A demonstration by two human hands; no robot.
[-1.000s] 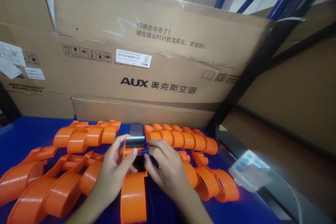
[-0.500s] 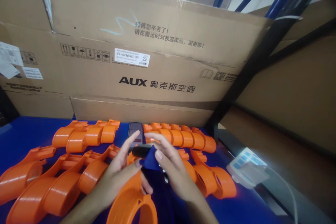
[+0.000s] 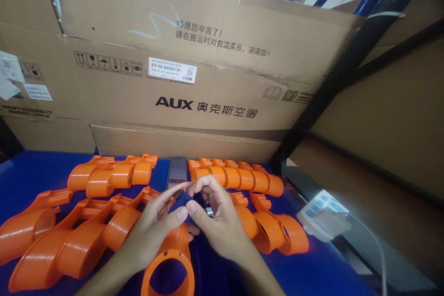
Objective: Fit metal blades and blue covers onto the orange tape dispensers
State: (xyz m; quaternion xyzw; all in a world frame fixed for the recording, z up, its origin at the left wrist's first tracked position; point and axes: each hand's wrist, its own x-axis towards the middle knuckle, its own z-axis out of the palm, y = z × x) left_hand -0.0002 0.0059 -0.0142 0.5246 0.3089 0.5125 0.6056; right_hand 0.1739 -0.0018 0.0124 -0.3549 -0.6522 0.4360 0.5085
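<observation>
My left hand [image 3: 156, 222] and my right hand [image 3: 217, 222] meet at the middle, thumbs side by side. Both are closed on a small dark blue piece [image 3: 181, 201] that looks like cloth; what lies under it is mostly hidden by the fingers. A small shiny metal bit [image 3: 209, 212] shows beside my right fingers. Directly below the hands is an orange ring-shaped part [image 3: 189, 277], its round opening towards me. Its upper end runs up behind my left hand, and I cannot tell whether fingers grip it.
Orange ring parts stand in rows on the blue surface, left [image 3: 81, 249] and right [image 3: 267, 231]. A phone [image 3: 178, 169] lies at the back. A cardboard panel [image 3: 208, 143] closes off the rear. At right are a white device [image 3: 322, 217] with a cable and a dark post [image 3: 312, 115].
My hands have come together and the fingers have closed over the dark blue piece. The dark object beside it is now mostly covered. The orange part below has turned slightly leftward.
</observation>
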